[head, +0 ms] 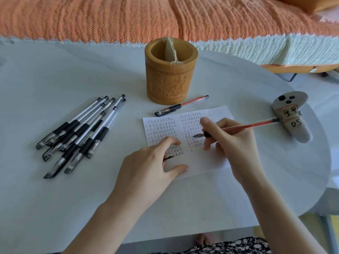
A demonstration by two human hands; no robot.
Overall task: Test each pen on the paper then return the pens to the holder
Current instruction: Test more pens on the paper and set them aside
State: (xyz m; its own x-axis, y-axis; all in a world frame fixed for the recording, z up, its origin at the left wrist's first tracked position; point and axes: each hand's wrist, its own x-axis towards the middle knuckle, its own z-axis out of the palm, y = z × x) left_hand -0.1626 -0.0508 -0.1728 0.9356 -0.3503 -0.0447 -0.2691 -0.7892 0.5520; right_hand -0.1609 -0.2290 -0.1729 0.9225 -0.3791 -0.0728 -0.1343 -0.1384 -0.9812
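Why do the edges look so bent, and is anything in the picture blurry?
Head view: the wide-angle lens bows the bedspread hem; the table may also truly be rounded. Head view: the right hand fingertips and its red pen tip are smeared, probably motion blur, while the pen holder and black pens look sharp. Head view: light is soft and even, shadows faint, no glare.
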